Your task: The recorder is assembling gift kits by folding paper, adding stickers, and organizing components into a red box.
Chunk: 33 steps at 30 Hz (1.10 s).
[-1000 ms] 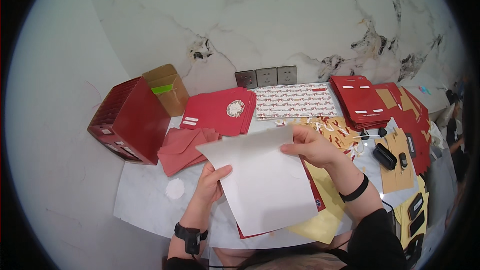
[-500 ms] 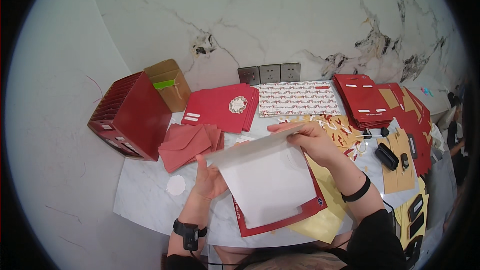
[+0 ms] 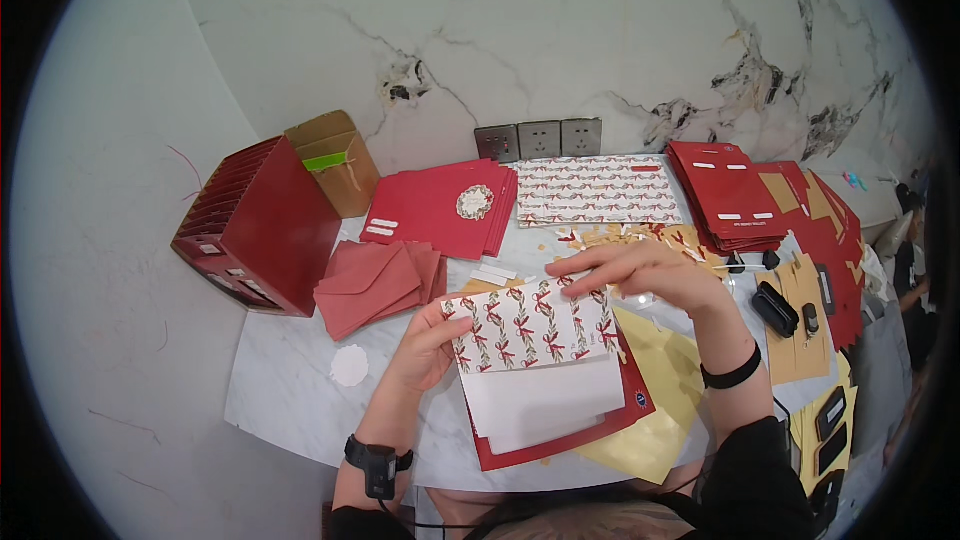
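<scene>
A white sheet [image 3: 530, 328] printed with green garlands and red bows is held above the table, its upper part folded over so the print shows. My left hand [image 3: 430, 345] pinches its left end, thumb on the printed face. At the upper right edge, my right hand [image 3: 650, 278] has its fingers stretched out and touches the fold. Plain white paper [image 3: 545, 400] shows below the printed flap. Underneath lies a red wallet folder [image 3: 640, 405], mostly covered, with a pale yellow sheet [image 3: 655, 440] to its right.
Pink-red envelopes [image 3: 370, 285] and a scalloped white tag [image 3: 350, 366] lie left. Behind stand a red file organizer [image 3: 275, 230] and a cardboard box [image 3: 350, 180]. Red folders [image 3: 420, 205], a patterned stack [image 3: 600, 195], small red cutouts [image 3: 690, 245] and a black case [image 3: 773, 310] lie farther back and right.
The sheet has turned so its garland print now faces me. My right hand has shifted from gripping its upper edge to lying stretched along it.
</scene>
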Each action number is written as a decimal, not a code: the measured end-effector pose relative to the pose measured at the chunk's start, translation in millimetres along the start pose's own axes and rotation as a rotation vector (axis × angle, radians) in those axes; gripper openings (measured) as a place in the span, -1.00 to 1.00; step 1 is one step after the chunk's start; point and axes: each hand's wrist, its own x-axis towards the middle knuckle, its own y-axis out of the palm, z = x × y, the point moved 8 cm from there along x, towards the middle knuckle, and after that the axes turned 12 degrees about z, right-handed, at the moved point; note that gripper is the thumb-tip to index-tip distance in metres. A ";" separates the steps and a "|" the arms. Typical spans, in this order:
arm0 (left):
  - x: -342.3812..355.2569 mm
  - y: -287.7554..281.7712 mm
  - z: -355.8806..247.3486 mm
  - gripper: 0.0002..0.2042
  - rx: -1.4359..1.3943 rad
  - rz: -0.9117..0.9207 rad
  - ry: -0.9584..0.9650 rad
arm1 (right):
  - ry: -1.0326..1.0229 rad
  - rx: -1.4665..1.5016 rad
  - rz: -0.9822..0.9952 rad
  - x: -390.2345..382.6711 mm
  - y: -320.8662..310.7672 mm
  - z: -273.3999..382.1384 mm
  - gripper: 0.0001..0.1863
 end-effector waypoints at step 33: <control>3.1 25.1 9.2 -0.05 -0.183 0.169 -0.031 | 0.003 -1.146 -0.162 22.5 85.9 29.5 -0.80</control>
